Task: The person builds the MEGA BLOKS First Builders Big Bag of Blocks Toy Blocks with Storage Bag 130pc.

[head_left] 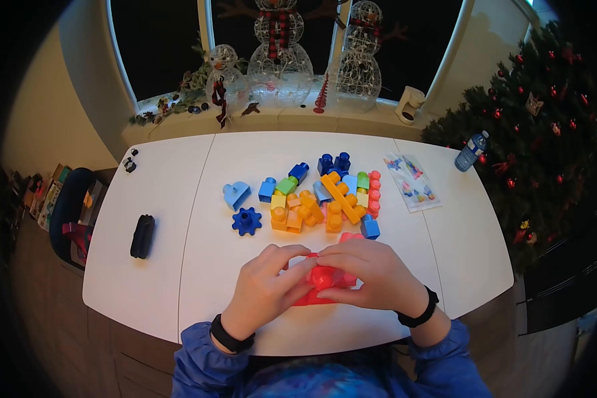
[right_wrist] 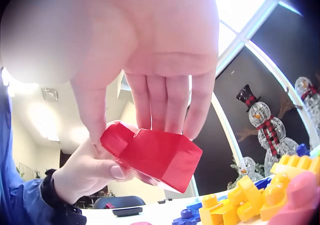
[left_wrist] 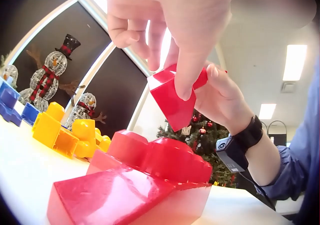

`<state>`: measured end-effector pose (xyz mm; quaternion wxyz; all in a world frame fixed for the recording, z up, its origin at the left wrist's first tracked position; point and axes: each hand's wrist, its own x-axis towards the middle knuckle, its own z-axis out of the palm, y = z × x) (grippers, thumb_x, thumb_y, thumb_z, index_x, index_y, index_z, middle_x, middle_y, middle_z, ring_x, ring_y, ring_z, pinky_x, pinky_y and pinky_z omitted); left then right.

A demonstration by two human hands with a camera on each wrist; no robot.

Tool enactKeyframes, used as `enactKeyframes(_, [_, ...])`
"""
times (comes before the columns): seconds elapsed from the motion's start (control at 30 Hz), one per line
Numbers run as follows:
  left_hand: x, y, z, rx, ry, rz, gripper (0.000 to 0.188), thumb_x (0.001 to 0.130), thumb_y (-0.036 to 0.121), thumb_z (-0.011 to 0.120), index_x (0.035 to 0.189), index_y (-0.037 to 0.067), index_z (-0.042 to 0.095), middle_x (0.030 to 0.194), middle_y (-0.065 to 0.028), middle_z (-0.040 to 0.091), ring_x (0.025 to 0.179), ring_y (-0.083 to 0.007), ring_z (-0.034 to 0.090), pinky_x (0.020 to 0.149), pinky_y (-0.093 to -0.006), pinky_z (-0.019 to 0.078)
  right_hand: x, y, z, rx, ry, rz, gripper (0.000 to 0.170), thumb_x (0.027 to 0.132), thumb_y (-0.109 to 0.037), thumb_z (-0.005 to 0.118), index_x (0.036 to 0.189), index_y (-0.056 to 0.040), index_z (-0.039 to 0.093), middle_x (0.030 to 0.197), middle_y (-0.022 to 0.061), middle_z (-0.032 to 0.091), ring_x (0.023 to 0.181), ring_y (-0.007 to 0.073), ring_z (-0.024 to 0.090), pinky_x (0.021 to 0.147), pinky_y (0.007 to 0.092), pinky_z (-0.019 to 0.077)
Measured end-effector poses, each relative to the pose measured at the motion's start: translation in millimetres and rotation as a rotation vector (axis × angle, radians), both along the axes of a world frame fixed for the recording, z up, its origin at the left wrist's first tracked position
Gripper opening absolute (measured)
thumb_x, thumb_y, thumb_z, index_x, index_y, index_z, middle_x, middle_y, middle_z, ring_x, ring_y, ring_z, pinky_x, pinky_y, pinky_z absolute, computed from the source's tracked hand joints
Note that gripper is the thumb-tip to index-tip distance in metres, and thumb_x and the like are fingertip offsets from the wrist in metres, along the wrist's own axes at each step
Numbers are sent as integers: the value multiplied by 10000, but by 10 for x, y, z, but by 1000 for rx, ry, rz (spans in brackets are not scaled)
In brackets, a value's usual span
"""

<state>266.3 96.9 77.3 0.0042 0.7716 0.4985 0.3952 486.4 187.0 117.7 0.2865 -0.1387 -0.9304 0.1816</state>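
Note:
A red toy building block (left_wrist: 172,100) with a stud on one end is held between both hands. My left hand (head_left: 264,284) pinches it with thumb and fingers. From the other side, my right hand (head_left: 380,273) grips the same block, its thumb and fingertips on the red sides in the right wrist view. The held block hangs above other red blocks on the table, a studded one (left_wrist: 165,157) and a slanted one (left_wrist: 110,195), which my hands partly cover in the head view.
Beyond my hands lie several yellow, blue and green blocks (head_left: 288,184), a blue gear-shaped piece (head_left: 247,222) and a pink studded block (head_left: 374,194). A picture sheet (head_left: 412,182) and a water bottle (head_left: 471,151) are at right. A black case (head_left: 142,236) lies at left.

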Motion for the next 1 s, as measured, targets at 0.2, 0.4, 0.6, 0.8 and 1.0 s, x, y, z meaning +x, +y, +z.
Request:
enactKeyframes(0.2, [108,-5,9,-64,-24,7,512,724,177,903,1193,87,717,1168,-91,687,953,-270,675,770,-352,579,116,-118,60,170,8,-94,404,699,-178,933,1044,-86,745,1027,79,741,885,255,727,756,348,596])
enactKeyframes(0.4, [-64,-106,52,-297,-44,-13,739,758,361,911,1360,55,610,1217,-156,671,1080,-348,663,905,-418,566,553,-87,154,-39,-141,-158,283,756,-181,880,992,-99,748,910,42,711,778,224,694,665,339,570])
enactKeyframes(0.6, [-210,-160,-113,-445,10,-75,743,783,407,886,1360,40,597,1243,-167,659,1111,-362,653,939,-431,552,628,-140,-87,-115,-411,-151,253,776,-215,857,984,-108,759,802,30,688,722,242,685,617,334,541])
enactKeyframes(0.8, [-197,-167,-122,-482,-19,-86,712,788,365,889,1345,28,602,1236,-168,661,1106,-368,654,936,-429,553,541,-164,-374,-104,-482,-170,240,834,-278,815,971,-108,717,815,42,688,743,257,693,637,370,547])
enactKeyframes(1.0, [-217,-167,-125,-487,-14,-84,709,785,352,891,1349,31,603,1243,-168,663,1109,-368,656,942,-425,555,540,-168,-382,-184,-442,-216,388,821,-336,842,1090,-111,676,1035,60,692,841,288,706,703,401,570])
